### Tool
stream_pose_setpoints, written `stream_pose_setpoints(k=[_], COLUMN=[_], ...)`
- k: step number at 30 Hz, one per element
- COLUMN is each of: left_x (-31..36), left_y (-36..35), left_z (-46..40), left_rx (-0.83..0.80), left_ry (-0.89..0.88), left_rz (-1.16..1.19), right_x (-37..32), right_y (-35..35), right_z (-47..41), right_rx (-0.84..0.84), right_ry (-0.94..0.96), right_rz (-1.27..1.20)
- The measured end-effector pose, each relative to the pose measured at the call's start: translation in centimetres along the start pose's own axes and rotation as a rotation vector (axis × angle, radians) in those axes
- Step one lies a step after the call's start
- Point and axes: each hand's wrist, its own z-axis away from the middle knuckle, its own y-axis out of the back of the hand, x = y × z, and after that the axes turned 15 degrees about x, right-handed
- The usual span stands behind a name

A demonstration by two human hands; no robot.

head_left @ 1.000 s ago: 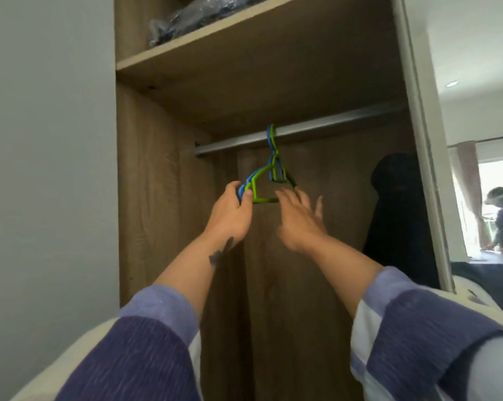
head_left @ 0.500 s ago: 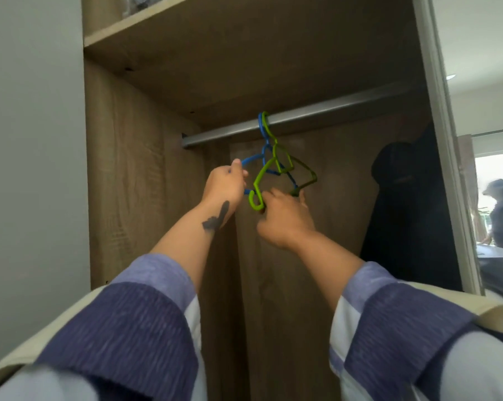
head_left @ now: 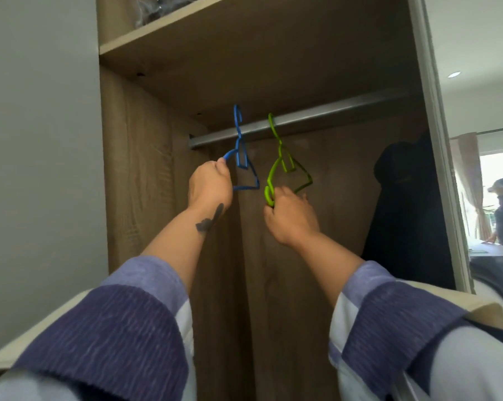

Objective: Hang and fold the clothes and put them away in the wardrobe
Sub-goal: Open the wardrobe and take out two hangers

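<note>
Two plastic hangers hook over the grey metal rail inside the open wooden wardrobe. My left hand grips the near end of the blue hanger, which hangs at the left. My right hand grips the lower left corner of the green hanger, a little to the right of the blue one. The two hangers are apart and tilted. Neither hanger carries clothing.
A dark garment hangs at the right of the wardrobe. A shelf above the rail holds a dark wrapped bundle. The mirrored sliding door at the right reflects a person and a window. A grey wall stands left.
The two hangers were bunched together on the rail; now they are separated, the blue one held to the left and the green one pulled to the right.
</note>
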Motion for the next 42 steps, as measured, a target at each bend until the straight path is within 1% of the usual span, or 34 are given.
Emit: stream_pose_setpoints(k=[2, 5, 9, 11, 13, 16, 23, 26, 28, 30, 32, 34, 36, 38, 40, 42], left_x=[-1.1, -3.0, -5.5, -6.7, -7.7, -8.6, -9.4, -8.7, -8.2, -7.3, -6.3, -5.3, -4.4, -3.0, -1.7, -1.0], left_y=[1.1, 2.6, 4.3, 5.2, 6.5, 9.0, 14.5, 15.9, 16.4, 16.5, 16.1, 15.6, 15.6, 16.4, 18.2, 20.8], left_z=[1.3, 3.6, 8.3, 11.4, 14.8, 19.5, 27.6, 31.8, 34.8, 37.5, 39.8, 41.6, 42.8, 43.3, 43.3, 43.3], left_rx=[-0.009, -0.011, -0.016, -0.031, -0.048, -0.096, -0.124, -0.148, -0.161, -0.194, -0.214, -0.162, -0.059, 0.021, 0.063, 0.054], left_ry=[-0.001, -0.014, 0.020, 0.062, 0.116, 0.189, 0.243, 0.297, 0.403, 0.519, 0.619, 0.661, 0.625, 0.528, 0.393, 0.226], left_rz=[-0.014, -0.044, -0.076, -0.082, -0.105, -0.181, -0.373, -0.401, -0.359, -0.309, -0.284, -0.283, -0.353, -0.516, -0.656, -0.892], right_x=[-0.2, -0.7, -2.3, -2.8, -3.5, -4.9, -5.9, -3.8, -2.1, -0.8, 0.5, 1.7, 2.8, 3.4, 3.6, 3.4], right_y=[0.1, 0.3, 0.0, -1.1, -2.1, -2.9, -2.6, -1.6, -0.9, 0.3, 2.2, 4.2, 6.1, 8.1, 10.3, 12.4], right_z=[0.3, 1.2, 4.6, 6.8, 9.5, 13.9, 20.9, 23.7, 25.4, 26.9, 28.6, 29.8, 30.6, 31.1, 31.5, 31.9], right_rx=[-0.033, -0.028, -0.040, -0.124, -0.266, -0.415, -0.607, -0.674, -0.689, -0.748, -0.820, -0.865, -0.917, -0.996, -1.095, -1.154], right_ry=[-0.051, -0.120, -0.321, -0.413, -0.441, -0.505, -0.682, -0.752, -0.722, -0.664, -0.552, -0.412, -0.296, -0.225, -0.198, -0.168], right_rz=[-0.041, -0.161, -0.292, -0.306, -0.332, -0.455, -0.661, -0.634, -0.601, -0.575, -0.565, -0.557, -0.553, -0.578, -0.652, -0.756])
